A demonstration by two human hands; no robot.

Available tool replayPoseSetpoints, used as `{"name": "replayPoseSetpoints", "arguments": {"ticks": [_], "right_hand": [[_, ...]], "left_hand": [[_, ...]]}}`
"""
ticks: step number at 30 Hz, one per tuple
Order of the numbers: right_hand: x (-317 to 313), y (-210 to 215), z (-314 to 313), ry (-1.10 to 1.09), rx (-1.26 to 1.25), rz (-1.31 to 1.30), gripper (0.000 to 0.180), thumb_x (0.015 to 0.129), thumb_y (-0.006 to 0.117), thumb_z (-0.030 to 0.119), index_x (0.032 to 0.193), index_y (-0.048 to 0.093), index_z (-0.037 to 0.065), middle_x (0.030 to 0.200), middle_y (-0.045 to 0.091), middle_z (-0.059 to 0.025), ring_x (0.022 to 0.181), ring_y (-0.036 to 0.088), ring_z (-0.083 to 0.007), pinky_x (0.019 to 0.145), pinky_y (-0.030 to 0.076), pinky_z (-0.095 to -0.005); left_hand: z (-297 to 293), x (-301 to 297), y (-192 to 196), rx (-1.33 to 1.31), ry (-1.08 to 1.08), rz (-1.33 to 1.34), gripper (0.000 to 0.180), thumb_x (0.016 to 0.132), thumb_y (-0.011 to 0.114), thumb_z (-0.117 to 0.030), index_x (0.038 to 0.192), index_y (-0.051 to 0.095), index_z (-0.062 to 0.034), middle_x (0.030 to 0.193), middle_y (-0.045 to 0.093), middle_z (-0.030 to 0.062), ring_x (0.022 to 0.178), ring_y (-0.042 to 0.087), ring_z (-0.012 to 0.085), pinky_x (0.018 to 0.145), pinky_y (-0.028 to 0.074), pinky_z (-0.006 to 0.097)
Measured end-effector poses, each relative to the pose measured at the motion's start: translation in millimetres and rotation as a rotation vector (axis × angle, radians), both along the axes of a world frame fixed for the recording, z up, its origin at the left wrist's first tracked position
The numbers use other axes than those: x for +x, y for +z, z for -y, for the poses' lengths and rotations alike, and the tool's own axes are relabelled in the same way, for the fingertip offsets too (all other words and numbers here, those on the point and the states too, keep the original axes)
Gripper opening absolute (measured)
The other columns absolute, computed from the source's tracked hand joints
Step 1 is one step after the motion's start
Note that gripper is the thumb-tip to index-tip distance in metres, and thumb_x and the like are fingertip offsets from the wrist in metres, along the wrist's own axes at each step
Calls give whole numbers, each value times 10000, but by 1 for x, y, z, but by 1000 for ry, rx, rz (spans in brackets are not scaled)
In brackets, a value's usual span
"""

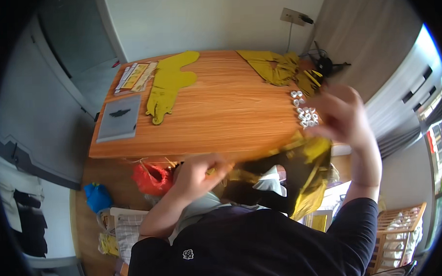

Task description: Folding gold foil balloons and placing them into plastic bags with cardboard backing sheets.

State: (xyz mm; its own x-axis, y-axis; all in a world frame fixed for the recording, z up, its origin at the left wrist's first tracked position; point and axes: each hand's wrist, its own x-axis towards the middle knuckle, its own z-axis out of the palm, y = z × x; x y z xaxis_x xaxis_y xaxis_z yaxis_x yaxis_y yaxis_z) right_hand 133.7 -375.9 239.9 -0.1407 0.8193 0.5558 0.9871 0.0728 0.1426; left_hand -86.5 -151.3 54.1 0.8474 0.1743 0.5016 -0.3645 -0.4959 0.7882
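Left hand [199,174] sat low at near edge of wooden table [220,113], fingers curled tight round one end of crumpled gold foil sheet [300,174]. Sheet stretched rightward from that grip, below table edge, then hung down in front of torso w/ dark underside showing. Right hand [344,116] was raised above table's right side, blurred; fingers looked loosely bent, but couldn't tell whether pinching upper corner of sheet or just beside it. Gold top edge of sheet reached up close under that hand.

Just left of right hand: cluster of small white rings [305,113] lying on tabletop, near right edge. Further back, pile of gold foil pieces [279,65] at far right corner, w/ black cable clump [325,64] beside it. Far left-centre: flat yellow cut-out shape [168,86], long & lobed, lying flat. Left of that, strip of printed cards [135,76] and grey sheet w/ dark winged mark [119,118], both flat, near left edge.

On floor under near-left corner: red bag [152,178], blue bundle [97,196] well apart to its left. Wooden slatted crib [397,236] at lower right.
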Motion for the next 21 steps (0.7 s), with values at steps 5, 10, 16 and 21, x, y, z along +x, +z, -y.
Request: {"name": "replayPoseSetpoints", "arguments": {"ticks": [5,10,16,21], "right_hand": [[92,-86,-103,-84,35,-7,430,783,784,452,1023,697,106,691,662,-61,638,655,-289,616,520,-395],[143,-170,-150,-386,-110,62,380,921,653,369,1142,623,62,1200,617,-121,1175,567,-310,970,474,-442],[71,-213,-109,-493,-465,-518,340,950,609,339,1150,612,65,1081,666,-188,1057,627,-374,916,512,-479],[67,-235,-72,-400,-427,-476,411,957,597,369,1253,605,84,1245,637,-159,1194,580,-363,1025,458,-479]], "left_hand": [[-52,41,-22,-70,166,-526,299,957,702,-252,994,649,39,859,696,53,786,618,82,700,514,289],[-109,114,-68,55,267,-464,407,928,712,-304,1022,569,66,916,730,191,789,725,233,677,536,343],[-146,135,-81,259,487,-521,547,883,741,-327,1272,547,6,1049,707,208,957,704,319,830,532,399],[-154,153,-67,374,511,-614,623,891,720,-386,1361,490,-50,1163,653,209,1109,645,351,929,515,443]]}}
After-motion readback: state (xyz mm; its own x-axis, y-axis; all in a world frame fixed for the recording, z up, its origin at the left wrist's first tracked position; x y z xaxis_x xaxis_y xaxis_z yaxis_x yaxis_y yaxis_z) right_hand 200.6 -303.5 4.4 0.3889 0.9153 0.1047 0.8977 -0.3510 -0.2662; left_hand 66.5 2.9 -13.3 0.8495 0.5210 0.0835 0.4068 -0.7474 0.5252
